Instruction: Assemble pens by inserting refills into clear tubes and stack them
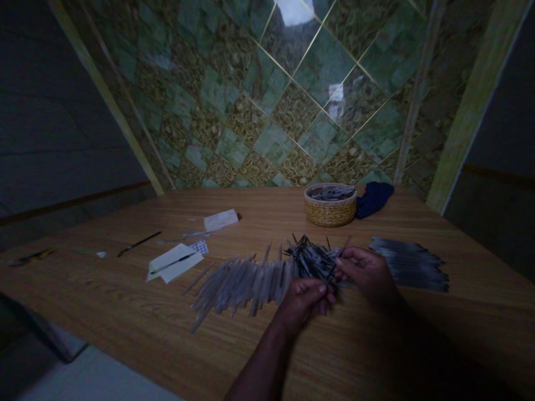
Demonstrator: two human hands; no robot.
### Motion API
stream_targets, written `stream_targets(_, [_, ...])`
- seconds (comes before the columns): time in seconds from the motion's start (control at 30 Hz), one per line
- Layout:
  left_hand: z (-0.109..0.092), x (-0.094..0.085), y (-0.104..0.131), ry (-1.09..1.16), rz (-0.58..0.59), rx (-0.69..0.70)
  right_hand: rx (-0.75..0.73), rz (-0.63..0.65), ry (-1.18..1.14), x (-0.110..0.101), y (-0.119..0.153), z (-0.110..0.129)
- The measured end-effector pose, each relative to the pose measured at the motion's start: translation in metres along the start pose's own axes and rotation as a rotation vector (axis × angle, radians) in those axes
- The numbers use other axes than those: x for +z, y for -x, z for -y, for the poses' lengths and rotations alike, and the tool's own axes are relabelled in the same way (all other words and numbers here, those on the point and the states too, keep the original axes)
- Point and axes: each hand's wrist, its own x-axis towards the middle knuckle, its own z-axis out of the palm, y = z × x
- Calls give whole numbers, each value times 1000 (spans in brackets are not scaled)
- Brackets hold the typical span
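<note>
My left hand (307, 298) and my right hand (363, 273) are close together above the table, fingers pinched on one thin, dark, pen-like stick (332, 273). It slants between them; its exact kind is too dim to make out. Just behind the hands lies a jumbled pile of black, pointed slim pieces (309, 256). A loose row of pale, translucent slim tubes (246, 281) spreads to the left of that pile. Right of my right hand, many dark sticks (409, 264) lie side by side in a neat flat row.
A round woven basket (330, 211) full of slim pieces stands at the back, beside a dark blue cloth (375, 199). Left on the wooden table (137, 301) are white paper (171, 270) with a dark pen-like stick, a small white box (221, 219) and a yellow-black tool (33, 257).
</note>
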Motion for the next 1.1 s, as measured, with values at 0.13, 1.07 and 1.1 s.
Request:
stream_targets(0.13, [-1, -2, 0, 43, -10, -1, -19, 74, 58, 6, 4, -2])
stream_targets(1.07, [3, -9, -3, 72, -125, 30, -89, 433, 1101, -30, -19, -46])
stream_targets(1.1, [4, -9, -3, 56, -120, 29, -87, 416, 965, -30, -20, -43])
